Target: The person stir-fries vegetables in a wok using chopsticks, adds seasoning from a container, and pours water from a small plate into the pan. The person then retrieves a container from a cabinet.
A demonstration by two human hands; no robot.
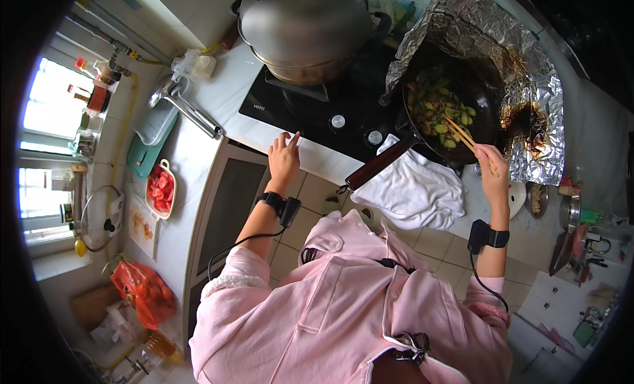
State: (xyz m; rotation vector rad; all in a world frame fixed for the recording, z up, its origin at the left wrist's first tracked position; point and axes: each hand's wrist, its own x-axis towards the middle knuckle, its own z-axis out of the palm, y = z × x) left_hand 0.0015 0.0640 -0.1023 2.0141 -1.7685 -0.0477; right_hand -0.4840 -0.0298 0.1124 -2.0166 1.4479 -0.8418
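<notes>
A pair of wooden chopsticks [460,132] is held in my right hand [493,171], their tips among the green vegetable pieces [441,114] in a dark wok [488,86]. The wok's brown handle [381,163] points toward me, over the counter edge and beside a white cloth [413,190]. My left hand [284,158] holds nothing. Its fingers are apart at the front edge of the counter, close to the black gas hob [297,114]; whether they touch the surface I cannot tell. Two silver knobs [338,122] sit on the hob to its right.
A large lidded pot [302,67] stands on the left burner. Stained aluminium foil [540,86] screens the wok's back and right. Along the left counter are a ladle [190,114], a green cutting board [141,156], a dish of red cut pieces [161,188] and a red plastic bag [143,290].
</notes>
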